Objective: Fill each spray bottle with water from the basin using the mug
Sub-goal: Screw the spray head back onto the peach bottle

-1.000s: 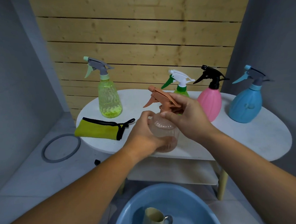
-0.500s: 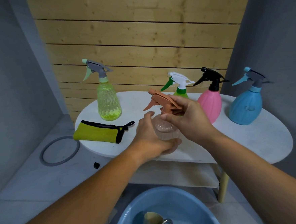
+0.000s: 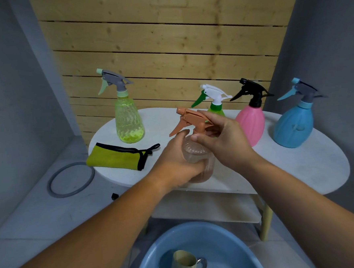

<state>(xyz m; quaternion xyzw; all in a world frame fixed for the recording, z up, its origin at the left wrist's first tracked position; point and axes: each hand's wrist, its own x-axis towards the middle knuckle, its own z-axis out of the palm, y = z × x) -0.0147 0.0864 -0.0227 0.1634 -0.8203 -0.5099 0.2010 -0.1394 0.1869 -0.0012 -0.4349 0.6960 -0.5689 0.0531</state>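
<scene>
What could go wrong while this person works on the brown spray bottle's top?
The brown spray bottle sits near the table edge; if the left hand slips while the right hand works the spray head, it may tip off toward the basin below. The right hand is also close to the green bottle and might knock it over.

Light is soft, rather dim and cool. It is brightest on the plank wall (image 3: 165, 40) at the top middle and fades on the grey side walls (image 3: 12, 103). The shelf (image 3: 208, 211) under the worktop (image 3: 300, 167) lies in shade, and the blue bottle (image 3: 293, 125) throws only a faint, blurred shadow. No hard glare. The wide lens bows the planks and stretches the lower corners — detail is slightly soft throughout.
</scene>
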